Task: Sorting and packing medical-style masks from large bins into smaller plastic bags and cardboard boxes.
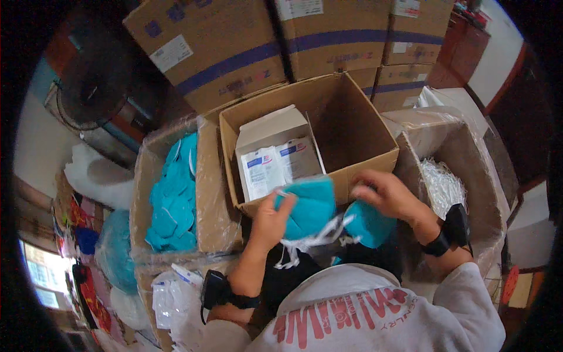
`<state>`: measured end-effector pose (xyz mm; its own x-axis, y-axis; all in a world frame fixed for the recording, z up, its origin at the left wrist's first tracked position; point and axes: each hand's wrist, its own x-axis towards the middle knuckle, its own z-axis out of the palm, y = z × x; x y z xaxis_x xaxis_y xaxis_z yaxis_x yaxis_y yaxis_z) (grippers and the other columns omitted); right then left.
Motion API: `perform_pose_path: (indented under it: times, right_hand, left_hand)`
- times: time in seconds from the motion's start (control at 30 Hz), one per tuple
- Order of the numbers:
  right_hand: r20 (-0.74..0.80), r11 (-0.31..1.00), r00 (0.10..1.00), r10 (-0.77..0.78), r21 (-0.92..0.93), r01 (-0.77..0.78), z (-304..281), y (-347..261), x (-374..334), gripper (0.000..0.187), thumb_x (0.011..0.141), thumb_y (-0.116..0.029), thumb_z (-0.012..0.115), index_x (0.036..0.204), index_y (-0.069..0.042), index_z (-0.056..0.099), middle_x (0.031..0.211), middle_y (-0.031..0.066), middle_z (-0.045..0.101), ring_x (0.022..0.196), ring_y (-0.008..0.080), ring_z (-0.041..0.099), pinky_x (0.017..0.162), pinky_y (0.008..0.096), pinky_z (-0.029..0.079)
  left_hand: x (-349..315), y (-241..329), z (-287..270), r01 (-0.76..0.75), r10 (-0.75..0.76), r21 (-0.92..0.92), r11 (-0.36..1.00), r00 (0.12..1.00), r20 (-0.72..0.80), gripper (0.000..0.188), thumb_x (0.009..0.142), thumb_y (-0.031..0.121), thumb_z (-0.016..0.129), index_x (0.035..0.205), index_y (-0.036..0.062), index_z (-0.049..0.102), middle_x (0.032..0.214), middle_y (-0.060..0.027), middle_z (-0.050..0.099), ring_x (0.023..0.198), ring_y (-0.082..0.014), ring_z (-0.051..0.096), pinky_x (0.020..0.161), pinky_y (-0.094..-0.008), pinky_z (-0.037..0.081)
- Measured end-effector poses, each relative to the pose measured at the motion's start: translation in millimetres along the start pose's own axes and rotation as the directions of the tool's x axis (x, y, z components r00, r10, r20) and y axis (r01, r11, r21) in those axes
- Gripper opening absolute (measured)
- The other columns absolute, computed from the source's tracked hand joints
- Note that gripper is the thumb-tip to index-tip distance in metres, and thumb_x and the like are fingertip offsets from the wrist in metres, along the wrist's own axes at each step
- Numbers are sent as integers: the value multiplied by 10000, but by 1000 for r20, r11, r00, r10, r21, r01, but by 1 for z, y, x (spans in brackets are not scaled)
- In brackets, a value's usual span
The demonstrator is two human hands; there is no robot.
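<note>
My left hand (272, 222) grips a teal cup-shaped face mask (312, 202) by its left edge, thumb on top. White elastic straps (319, 236) hang below it toward a second teal face mask (370, 226). Over the top of that second mask is my right hand (384, 192), its fingers bent and blurred; whether they grip anything is unclear. Just beyond the masks stands an open cardboard carton (368, 162). Inside it, at the left, a smaller open white box (272, 128) contains white printed packets (264, 171).
At the left, a plastic-lined carton (212, 205) holds many teal masks (172, 211). White straps (441, 189) fill part of another lined carton (491, 193) at the right. Stacked sealed cartons (334, 44) rise behind. White packets (170, 299) lie at lower left.
</note>
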<state>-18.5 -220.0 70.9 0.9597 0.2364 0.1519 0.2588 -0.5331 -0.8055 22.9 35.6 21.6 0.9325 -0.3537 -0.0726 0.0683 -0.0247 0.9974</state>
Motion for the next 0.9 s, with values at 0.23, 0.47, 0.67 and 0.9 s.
perform_pose_path:
  times: [0.23,0.47,0.67,0.9]
  right_hand:
    - [301,714,949,89,645,-272,8,-34,-11,327,926,-295,396,1155,-76,473,940,18,529,866,114,495,776,266,411]
    - [-233,990,966,-112,55,128,38,-51,24,260,859,-184,498,1090,-68,471,859,192,560,780,353,566,656,393,449]
    - [-296,979,934,-198,-13,204,49,-45,31,253,844,-119,527,1086,-77,470,738,123,535,637,259,547,575,326,441]
    - [-112,965,962,-250,-106,239,46,-54,27,285,813,-194,566,1068,-95,488,905,149,552,757,318,568,646,366,465]
  left_hand:
    - [-7,-6,28,76,-110,-561,824,994,-26,325,920,236,425,1191,57,445,1167,-36,497,1056,-140,467,910,-302,366]
    - [-33,4,36,5,-42,-557,831,998,-54,341,919,229,421,1206,45,423,1160,-63,497,1032,-167,491,905,-317,376]
    - [-50,-5,44,-53,68,-592,804,998,2,435,901,278,457,1255,47,354,1228,-86,445,1107,-197,449,938,-351,357]
    - [-56,-7,52,-86,46,-357,930,992,-119,357,854,226,566,1130,26,458,1006,-20,527,891,-90,487,796,-249,407]
